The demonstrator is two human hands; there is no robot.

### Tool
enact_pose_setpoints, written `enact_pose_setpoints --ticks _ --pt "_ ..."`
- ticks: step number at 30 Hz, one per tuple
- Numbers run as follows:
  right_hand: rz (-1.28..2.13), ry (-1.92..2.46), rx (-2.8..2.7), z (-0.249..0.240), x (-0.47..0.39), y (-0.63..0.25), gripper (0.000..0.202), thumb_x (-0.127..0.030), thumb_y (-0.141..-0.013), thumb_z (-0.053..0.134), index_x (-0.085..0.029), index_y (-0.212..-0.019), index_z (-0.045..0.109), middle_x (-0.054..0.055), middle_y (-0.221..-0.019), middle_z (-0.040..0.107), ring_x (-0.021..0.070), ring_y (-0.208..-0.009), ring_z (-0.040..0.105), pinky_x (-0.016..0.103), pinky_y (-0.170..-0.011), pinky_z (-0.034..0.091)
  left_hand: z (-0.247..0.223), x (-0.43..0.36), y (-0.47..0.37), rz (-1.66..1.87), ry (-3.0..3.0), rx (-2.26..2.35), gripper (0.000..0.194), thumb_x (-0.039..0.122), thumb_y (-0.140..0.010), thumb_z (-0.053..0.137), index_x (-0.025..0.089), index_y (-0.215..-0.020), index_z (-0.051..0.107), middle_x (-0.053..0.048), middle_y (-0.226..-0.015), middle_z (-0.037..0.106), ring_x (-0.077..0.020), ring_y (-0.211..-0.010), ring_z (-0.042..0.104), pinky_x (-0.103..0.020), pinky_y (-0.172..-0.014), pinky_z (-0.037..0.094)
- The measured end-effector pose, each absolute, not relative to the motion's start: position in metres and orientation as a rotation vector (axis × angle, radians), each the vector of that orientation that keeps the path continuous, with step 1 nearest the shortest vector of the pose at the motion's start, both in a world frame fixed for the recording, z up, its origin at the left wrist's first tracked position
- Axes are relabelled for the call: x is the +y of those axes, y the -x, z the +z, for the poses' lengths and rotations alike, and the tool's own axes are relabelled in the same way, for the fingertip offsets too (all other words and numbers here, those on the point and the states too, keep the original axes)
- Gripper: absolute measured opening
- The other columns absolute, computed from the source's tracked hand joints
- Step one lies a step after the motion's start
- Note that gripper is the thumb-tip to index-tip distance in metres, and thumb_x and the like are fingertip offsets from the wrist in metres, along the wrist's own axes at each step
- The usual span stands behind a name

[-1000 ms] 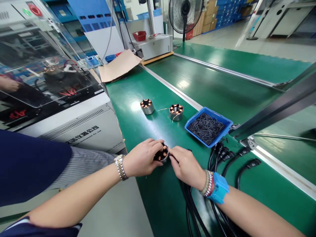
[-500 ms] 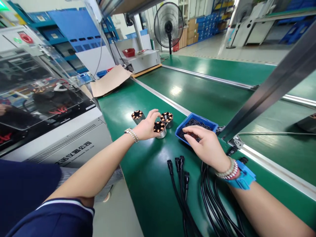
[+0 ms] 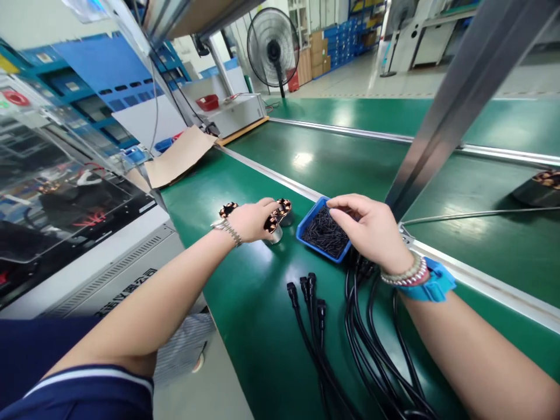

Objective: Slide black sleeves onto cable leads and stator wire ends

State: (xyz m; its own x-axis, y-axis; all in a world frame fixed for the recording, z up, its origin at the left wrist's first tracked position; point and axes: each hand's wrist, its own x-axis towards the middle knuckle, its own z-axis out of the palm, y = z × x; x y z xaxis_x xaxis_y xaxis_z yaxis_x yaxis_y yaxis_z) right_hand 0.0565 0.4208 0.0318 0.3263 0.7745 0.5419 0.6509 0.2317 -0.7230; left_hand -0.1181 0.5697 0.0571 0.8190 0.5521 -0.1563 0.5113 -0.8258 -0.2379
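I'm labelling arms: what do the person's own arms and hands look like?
The left hand and right hand are ungloved. The left wears a silvery metal wristband, with a white-striped navy sleeve higher up. The right wears beaded bracelets and a bright blue strap; no sleeve shows.

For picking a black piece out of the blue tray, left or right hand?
Right hand, I'd say: its fingers are right at the blue tray, near the black pieces. The left hand is farther off, at a copper-wound ring.
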Motion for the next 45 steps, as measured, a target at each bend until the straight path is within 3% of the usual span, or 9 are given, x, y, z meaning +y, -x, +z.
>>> enact_pose_setpoints --ticks 7,14,20,22,26,30,38,42,45 --pt "0.135 1.475 -1.318 0.031 0.424 -0.062 0.017 -0.018 -0.073 0.052 -0.015 -0.083 0.065 0.004 -0.082 0.066 0.0141 -0.075 0.059 0.027 -0.070 0.046 0.043 0.541 0.099 0.436 2.640 -1.130 0.059 0.035 -0.070 0.058 0.019 -0.121 0.034 -0.011 -0.089 0.061 -0.0276 -0.085 0.058 -0.035 -0.070 0.043" --pt "0.107 1.448 -1.332 0.033 0.424 -0.064 0.017 -0.017 -0.073 0.051 -0.017 -0.081 0.066 0.002 -0.082 0.067 0.0140 -0.076 0.060 0.028 -0.073 0.046 0.006 0.562 0.091 0.327 2.535 -1.416 0.051 0.031 -0.073 0.050 0.019 -0.121 0.037 -0.015 -0.094 0.061 -0.0299 -0.092 0.056 -0.039 -0.076 0.042" --pt "0.087 1.449 -1.309 0.033 0.426 -0.068 0.017 -0.016 -0.073 0.051 -0.016 -0.080 0.066 0.002 -0.079 0.067 0.0137 -0.072 0.059 0.026 -0.068 0.045 0.020 0.587 0.093 0.374 2.767 -1.461 0.072 0.060 -0.067 0.047 0.029 -0.129 0.028 -0.006 -0.117 0.054 -0.0250 -0.102 0.053 -0.033 -0.083 0.042" --pt "0.087 1.443 -1.309 0.033 0.427 -0.069 0.017 -0.016 -0.073 0.050 -0.017 -0.080 0.066 0.002 -0.078 0.067 0.0135 -0.072 0.059 0.025 -0.067 0.045 0.022 0.594 0.088 0.385 2.826 -1.509 0.066 0.062 -0.068 0.044 0.030 -0.126 0.035 -0.003 -0.119 0.053 -0.0234 -0.104 0.052 -0.031 -0.085 0.041" --pt "0.077 1.436 -1.315 0.032 0.427 -0.070 0.017 -0.016 -0.073 0.050 -0.017 -0.079 0.067 0.002 -0.079 0.067 0.0133 -0.072 0.059 0.025 -0.068 0.044 0.011 0.599 0.075 0.266 2.684 -1.598 0.056 0.061 -0.065 0.049 0.033 -0.113 0.050 -0.004 -0.116 0.055 -0.0300 -0.103 0.051 -0.042 -0.084 0.040" --pt "0.032 1.464 -1.300 0.030 0.429 -0.076 0.017 -0.017 -0.074 0.050 -0.016 -0.079 0.066 0.002 -0.079 0.067 0.0125 -0.071 0.059 0.024 -0.066 0.044 0.005 0.609 0.069 0.087 2.664 -1.668 0.043 0.054 -0.065 0.055 0.035 -0.103 0.057 -0.001 -0.108 0.060 -0.0261 -0.097 0.055 -0.038 -0.080 0.043" --pt "-0.012 1.888 -1.802 0.013 0.438 -0.066 0.022 -0.015 -0.079 0.044 -0.014 -0.074 0.065 0.008 -0.079 0.065 0.0176 -0.079 0.054 0.028 -0.073 0.037 0.037 0.663 -0.009 -0.156 2.789 -1.289 0.043 0.053 -0.068 0.053 0.033 -0.105 0.054 0.000 -0.109 0.059 -0.0253 -0.100 0.051 -0.039 -0.082 0.038" --pt "-0.047 2.027 -1.973 0.005 0.439 -0.054 0.021 -0.014 -0.079 0.044 -0.014 -0.073 0.064 0.011 -0.078 0.063 0.0229 -0.085 0.047 0.033 -0.068 0.034 0.023 0.664 -0.073 -0.034 2.813 -1.045 0.039 0.050 -0.065 0.057 0.031 -0.099 0.059 -0.002 -0.102 0.062 -0.0278 -0.101 0.050 -0.045 -0.089 0.030" --pt "-0.058 2.048 -1.977 0.004 0.440 -0.049 0.023 -0.016 -0.079 0.043 -0.015 -0.072 0.065 0.011 -0.078 0.062 0.0236 -0.086 0.044 0.034 -0.068 0.031 0.007 0.653 -0.101 0.106 2.913 -0.946 0.041 0.048 -0.066 0.058 0.028 -0.102 0.058 -0.003 -0.106 0.060 -0.0268 -0.101 0.050 -0.040 -0.089 0.032"
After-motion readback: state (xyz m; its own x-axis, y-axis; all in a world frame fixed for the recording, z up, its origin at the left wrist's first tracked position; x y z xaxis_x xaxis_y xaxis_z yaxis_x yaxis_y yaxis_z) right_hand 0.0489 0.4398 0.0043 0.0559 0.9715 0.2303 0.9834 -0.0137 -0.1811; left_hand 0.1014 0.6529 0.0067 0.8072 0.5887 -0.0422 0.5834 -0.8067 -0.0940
